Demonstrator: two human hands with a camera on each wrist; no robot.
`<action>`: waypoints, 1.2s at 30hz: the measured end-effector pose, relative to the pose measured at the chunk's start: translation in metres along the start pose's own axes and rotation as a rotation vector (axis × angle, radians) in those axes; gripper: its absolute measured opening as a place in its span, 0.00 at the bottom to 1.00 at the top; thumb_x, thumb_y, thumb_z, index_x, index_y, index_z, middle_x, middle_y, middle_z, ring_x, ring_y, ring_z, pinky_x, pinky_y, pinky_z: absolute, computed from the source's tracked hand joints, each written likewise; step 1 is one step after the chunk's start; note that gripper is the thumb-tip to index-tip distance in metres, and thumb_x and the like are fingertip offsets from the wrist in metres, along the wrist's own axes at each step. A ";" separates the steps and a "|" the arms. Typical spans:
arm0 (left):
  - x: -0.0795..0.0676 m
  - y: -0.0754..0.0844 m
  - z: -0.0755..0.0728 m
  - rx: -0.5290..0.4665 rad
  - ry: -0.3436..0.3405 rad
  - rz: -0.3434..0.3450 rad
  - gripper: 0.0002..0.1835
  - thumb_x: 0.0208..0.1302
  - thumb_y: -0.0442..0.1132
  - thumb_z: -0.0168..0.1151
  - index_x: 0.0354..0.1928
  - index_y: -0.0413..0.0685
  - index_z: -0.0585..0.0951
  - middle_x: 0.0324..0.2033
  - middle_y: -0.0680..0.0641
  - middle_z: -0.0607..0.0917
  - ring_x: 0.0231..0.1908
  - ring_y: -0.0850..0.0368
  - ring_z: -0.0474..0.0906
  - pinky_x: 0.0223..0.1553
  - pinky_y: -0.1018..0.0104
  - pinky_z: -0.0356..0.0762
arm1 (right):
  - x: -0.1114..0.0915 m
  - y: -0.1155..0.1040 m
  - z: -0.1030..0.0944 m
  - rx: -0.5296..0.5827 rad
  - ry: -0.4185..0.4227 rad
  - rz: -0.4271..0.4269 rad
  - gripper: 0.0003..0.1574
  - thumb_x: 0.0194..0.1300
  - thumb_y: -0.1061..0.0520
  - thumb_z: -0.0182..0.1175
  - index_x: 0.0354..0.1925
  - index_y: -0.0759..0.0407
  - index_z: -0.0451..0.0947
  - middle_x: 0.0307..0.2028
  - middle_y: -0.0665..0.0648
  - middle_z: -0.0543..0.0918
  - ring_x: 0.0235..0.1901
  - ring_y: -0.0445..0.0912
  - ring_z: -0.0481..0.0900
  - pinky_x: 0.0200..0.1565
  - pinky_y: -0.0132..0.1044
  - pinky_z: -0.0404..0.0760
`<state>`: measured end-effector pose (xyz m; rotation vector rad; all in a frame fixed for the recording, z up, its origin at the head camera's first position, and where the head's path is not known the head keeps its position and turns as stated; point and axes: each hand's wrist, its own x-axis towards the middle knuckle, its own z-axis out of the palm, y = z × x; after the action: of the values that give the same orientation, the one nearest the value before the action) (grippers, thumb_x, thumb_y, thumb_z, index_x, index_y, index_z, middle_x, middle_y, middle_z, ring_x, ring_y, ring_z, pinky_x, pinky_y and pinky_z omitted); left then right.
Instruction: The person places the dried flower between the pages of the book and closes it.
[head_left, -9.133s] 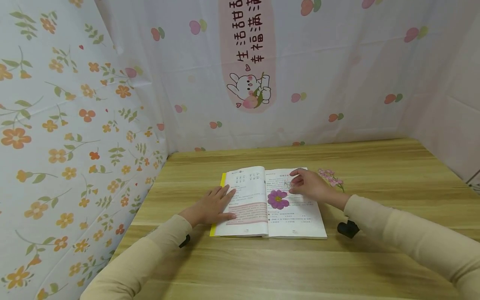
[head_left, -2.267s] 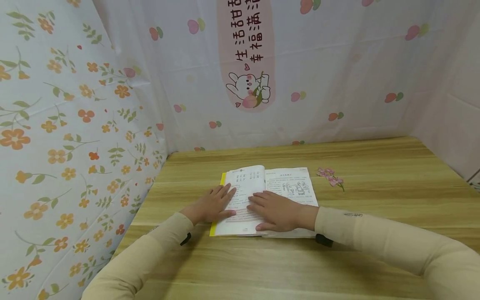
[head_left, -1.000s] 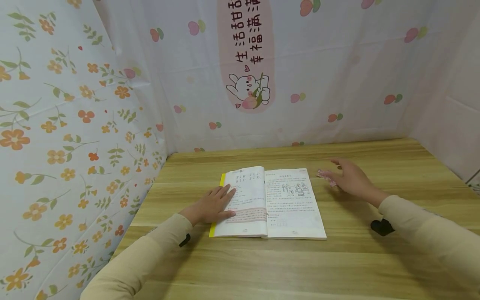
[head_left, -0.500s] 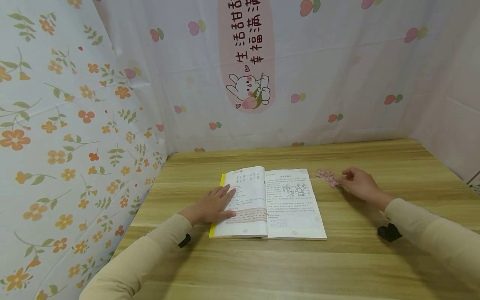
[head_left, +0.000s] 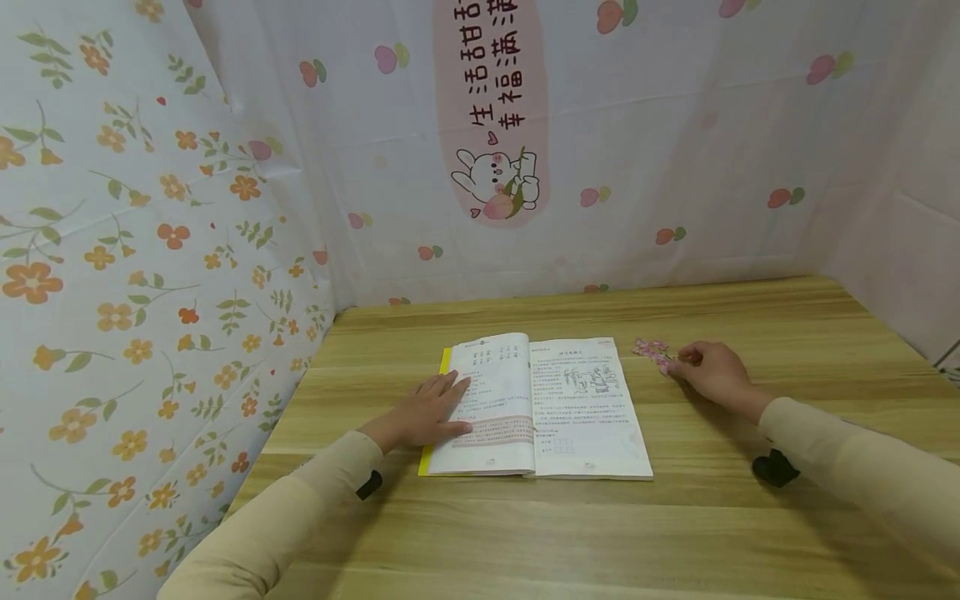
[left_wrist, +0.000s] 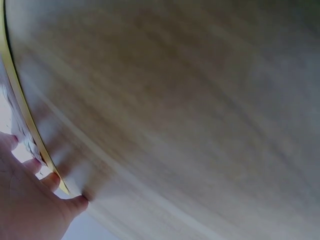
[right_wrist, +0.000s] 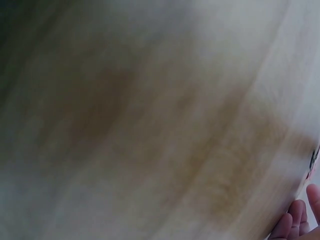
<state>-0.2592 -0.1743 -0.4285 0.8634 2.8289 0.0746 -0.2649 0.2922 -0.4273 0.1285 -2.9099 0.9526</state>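
An open book point(head_left: 592, 417) with printed text and a yellow cover edge lies on the wooden table. My left hand point(head_left: 423, 412) rests spread on its left page; the left wrist view shows those fingertips point(left_wrist: 52, 180) along the yellow edge. To the right of the book is a small sprig of pink flowers point(head_left: 651, 350). My right hand point(head_left: 712, 371) pinches the sprig at its stem end, fingers curled, with the blossoms towards the book. In the right wrist view only the curled fingers point(right_wrist: 295, 217) show, at the lower right corner.
The wooden table point(head_left: 487, 533) runs back to a pale curtain point(head_left: 637, 150) with fruit prints and a rabbit picture. A flower-patterned curtain point(head_left: 150, 275) hangs along the left side.
The purple flower on the right page is out of sight and that page looks different. My right hand has left the book, reached right and taken the pink sprig's stem. My left hand stayed.
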 end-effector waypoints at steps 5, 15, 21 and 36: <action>-0.001 0.003 0.001 -0.023 0.015 -0.041 0.48 0.50 0.75 0.33 0.68 0.56 0.44 0.66 0.45 0.46 0.64 0.48 0.42 0.58 0.46 0.44 | 0.002 0.001 0.002 -0.034 0.025 -0.005 0.30 0.58 0.45 0.57 0.44 0.72 0.72 0.40 0.69 0.75 0.40 0.59 0.71 0.38 0.51 0.69; -0.005 0.006 0.002 -0.038 0.023 -0.120 0.47 0.49 0.76 0.33 0.68 0.60 0.43 0.65 0.42 0.47 0.63 0.44 0.43 0.55 0.40 0.46 | 0.001 -0.001 0.002 -0.054 0.050 -0.034 0.22 0.57 0.50 0.59 0.38 0.70 0.75 0.34 0.65 0.78 0.35 0.57 0.74 0.35 0.48 0.70; -0.005 0.007 0.002 -0.033 0.023 -0.143 0.47 0.50 0.75 0.32 0.68 0.61 0.43 0.65 0.42 0.47 0.63 0.42 0.43 0.55 0.39 0.45 | 0.000 -0.001 0.001 -0.049 0.070 -0.033 0.19 0.57 0.52 0.59 0.36 0.68 0.77 0.32 0.63 0.79 0.35 0.57 0.74 0.35 0.48 0.69; -0.007 0.008 0.004 -0.033 0.031 -0.153 0.46 0.50 0.75 0.33 0.68 0.61 0.43 0.66 0.42 0.47 0.63 0.43 0.42 0.55 0.39 0.44 | 0.000 -0.002 0.001 -0.023 0.065 0.020 0.16 0.58 0.52 0.58 0.34 0.65 0.79 0.31 0.60 0.80 0.32 0.54 0.75 0.31 0.45 0.70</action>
<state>-0.2489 -0.1715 -0.4302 0.6424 2.9030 0.1139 -0.2644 0.2904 -0.4267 0.0667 -2.8671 0.9085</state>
